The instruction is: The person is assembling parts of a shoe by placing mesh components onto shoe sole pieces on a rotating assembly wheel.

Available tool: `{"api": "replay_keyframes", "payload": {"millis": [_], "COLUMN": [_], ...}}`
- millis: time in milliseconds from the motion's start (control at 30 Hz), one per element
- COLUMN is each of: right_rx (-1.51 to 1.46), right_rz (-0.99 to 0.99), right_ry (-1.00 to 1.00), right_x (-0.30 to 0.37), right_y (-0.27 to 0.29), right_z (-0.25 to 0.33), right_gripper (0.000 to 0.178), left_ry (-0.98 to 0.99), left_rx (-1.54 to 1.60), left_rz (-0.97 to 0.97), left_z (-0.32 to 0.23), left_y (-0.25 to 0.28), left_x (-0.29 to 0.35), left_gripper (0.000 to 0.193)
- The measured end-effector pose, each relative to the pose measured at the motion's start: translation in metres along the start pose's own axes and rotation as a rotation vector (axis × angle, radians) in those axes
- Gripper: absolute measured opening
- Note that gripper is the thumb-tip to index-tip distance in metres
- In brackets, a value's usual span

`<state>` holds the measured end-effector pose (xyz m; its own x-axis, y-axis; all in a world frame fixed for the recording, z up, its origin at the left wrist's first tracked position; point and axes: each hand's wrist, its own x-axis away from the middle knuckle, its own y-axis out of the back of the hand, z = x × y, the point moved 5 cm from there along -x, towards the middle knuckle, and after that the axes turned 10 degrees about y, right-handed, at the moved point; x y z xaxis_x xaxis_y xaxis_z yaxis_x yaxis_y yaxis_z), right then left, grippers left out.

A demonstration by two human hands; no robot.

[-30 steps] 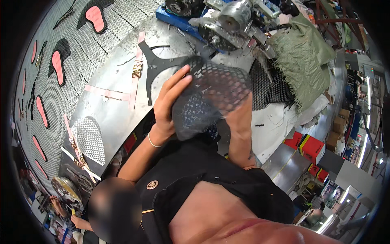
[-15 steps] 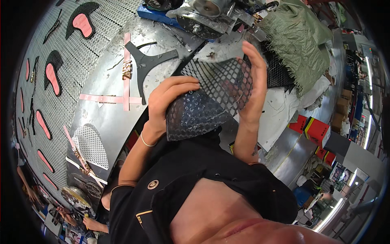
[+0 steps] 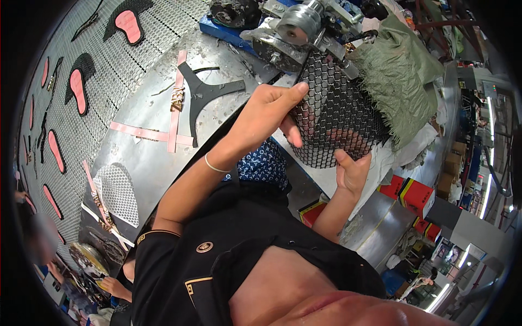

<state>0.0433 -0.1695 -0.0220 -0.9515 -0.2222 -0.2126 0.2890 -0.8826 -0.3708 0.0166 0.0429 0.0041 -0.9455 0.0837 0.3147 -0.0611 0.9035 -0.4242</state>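
A black honeycomb mesh piece [image 3: 330,117] is spread between my hands, in front of the machine and partly over the white worktop. My left hand [image 3: 269,111] grips its left edge, thumb on top and fingers curled round toward the underside. At the lower right edge, my right hand [image 3: 353,173] holds it with the thumb over the mesh; its other fingers are partly hidden behind. Further black mesh appears to lie behind it beside the sack, and I cannot tell where one piece ends.
A metal machine with rollers [image 3: 296,27] stands ahead, a green woven sack [image 3: 397,76] right of it. Left on the metal table lie a grey Y-shaped piece [image 3: 204,95], pink straps [image 3: 147,134] and white mesh [image 3: 117,190]. Pink-soled pieces [image 3: 78,89] rest on the conveyor. A co-worker's hand [image 3: 116,288] shows lower left.
Both hands have carried the mesh forward and right, from above my lap toward the machine. My left hand now has its thumb on top; my right hand has dropped to the lower edge.
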Motion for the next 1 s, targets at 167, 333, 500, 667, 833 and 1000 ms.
{"api": "replay_keyframes", "payload": {"millis": [167, 333, 500, 667, 833, 1000], "right_rx": [-0.02, -0.015, 0.022, 0.273, 0.275, 0.39], "right_rz": [0.028, 0.096, 0.129, 0.165, 0.176, 0.185], "right_ry": [-0.019, -0.097, -0.067, 0.013, -0.036, -0.108], "right_x": [-0.007, -0.024, -0.034, -0.033, -0.027, -0.028], "right_y": [-0.013, -0.045, -0.065, -0.067, -0.062, -0.053], "right_z": [-0.003, -0.017, -0.035, -0.041, -0.065, -0.097], "right_gripper": [0.039, 0.036, 0.028, 0.016, 0.015, 0.015], "left_ry": [-0.061, -0.144, -0.191, -0.343, -0.726, -0.927], "left_rx": [0.057, 0.117, 0.025, 0.09, -0.172, -0.921], "left_rz": [-0.033, -0.17, -0.291, -0.42, -0.803, -1.586], "left_z": [-0.01, -0.02, -0.036, -0.042, -0.058, -0.087], "left_y": [0.007, 0.043, 0.089, 0.126, 0.184, 0.234], "left_x": [-0.004, 0.003, 0.034, 0.068, 0.139, 0.243], "left_gripper": [0.05, 0.05, 0.05, 0.05, 0.044, 0.031]}}
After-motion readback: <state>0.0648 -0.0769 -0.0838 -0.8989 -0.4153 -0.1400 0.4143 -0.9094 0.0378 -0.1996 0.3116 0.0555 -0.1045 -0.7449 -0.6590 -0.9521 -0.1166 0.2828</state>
